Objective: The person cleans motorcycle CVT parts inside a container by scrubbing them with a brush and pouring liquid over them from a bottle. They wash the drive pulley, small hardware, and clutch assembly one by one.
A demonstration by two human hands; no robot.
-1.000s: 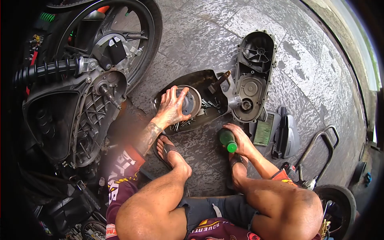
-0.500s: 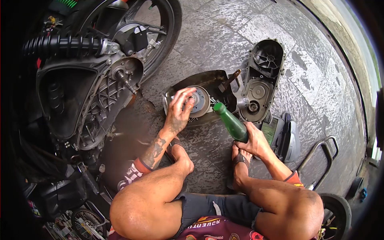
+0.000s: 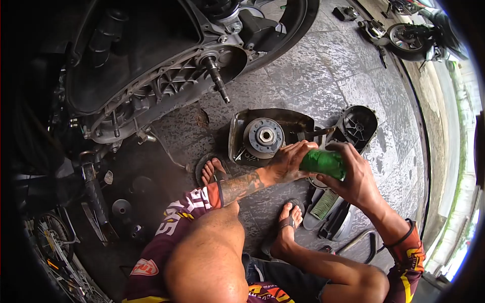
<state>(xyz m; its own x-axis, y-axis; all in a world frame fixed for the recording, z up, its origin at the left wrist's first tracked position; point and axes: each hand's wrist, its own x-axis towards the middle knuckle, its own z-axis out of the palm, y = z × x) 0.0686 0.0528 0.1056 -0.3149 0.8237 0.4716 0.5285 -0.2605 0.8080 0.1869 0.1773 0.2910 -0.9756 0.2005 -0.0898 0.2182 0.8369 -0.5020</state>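
Observation:
A green bottle [image 3: 323, 162] is raised above the floor between my two hands. My right hand [image 3: 353, 174] is wrapped round its right end. At its left end, the fingers of my left hand [image 3: 291, 162] are bent together against it; the bottle's neck and cap are hidden there. Just beyond my left hand, a round metal clutch part [image 3: 264, 138] with a central nut lies in a dark plastic tray [image 3: 236, 132]. The long casing cover [image 3: 359, 123] is partly hidden behind my right hand.
The scooter's open engine case [image 3: 151, 88], with its shaft [image 3: 216, 80], spans the upper left. Near my right foot lie a green air filter [image 3: 324, 204] and a black cover. A bent metal bar [image 3: 371, 242] is at lower right. Another motorcycle [image 3: 411, 40] stands at upper right.
My left hand has left the clutch part and come to the bottle. My right hand has lifted the bottle closer to the camera. The view has shifted, showing more of the engine case.

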